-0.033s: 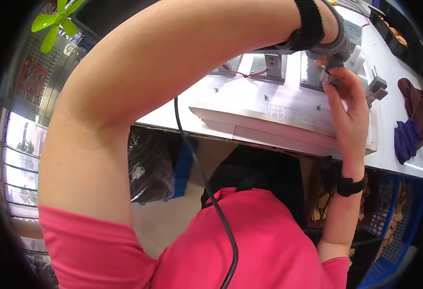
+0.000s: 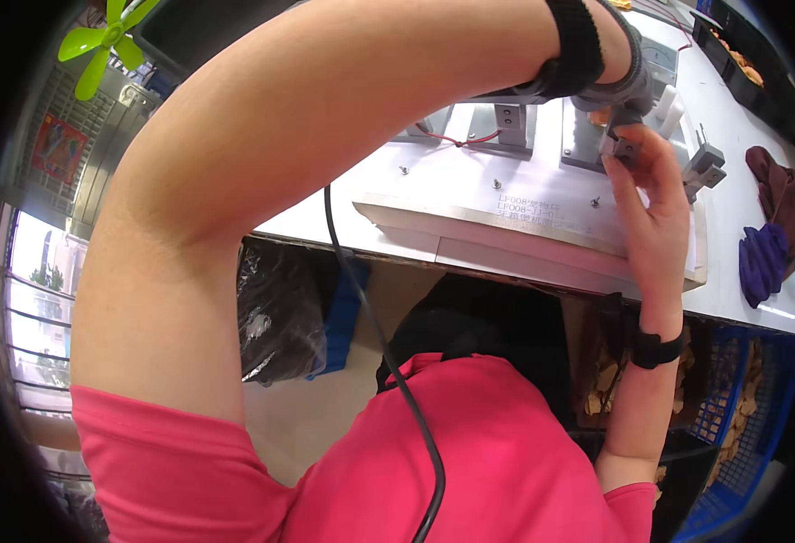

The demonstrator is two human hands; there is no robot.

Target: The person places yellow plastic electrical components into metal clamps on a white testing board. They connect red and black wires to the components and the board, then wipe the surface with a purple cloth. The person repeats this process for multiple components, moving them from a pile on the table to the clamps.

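Observation:
My left hand (image 2: 616, 89), in a grey glove with bared fingertips and a black wrist strap, reaches across to a flat test fixture on the table. Its fingers curl down over the fixture's right part; my forearm and the glove hide what lies in them. Just below it, my bare right hand (image 2: 658, 185) pinches a small grey block (image 2: 616, 147) between thumb and forefinger. That block sits above a grey metal plate (image 2: 580, 145) on the white fixture board (image 2: 452, 195). White plungers (image 2: 671, 110) stand beyond my fingers, and a grey toggle clamp (image 2: 705, 167) is to their right.
Left on the board, a red wire (image 2: 459, 143) runs between grey metal blocks. A brown and purple cloth (image 2: 764, 262) lies at the table's right. Under the table stand blue crates (image 2: 723, 434). A black cable (image 2: 375, 330) hangs before my body; a green fan (image 2: 108, 41) is upper left.

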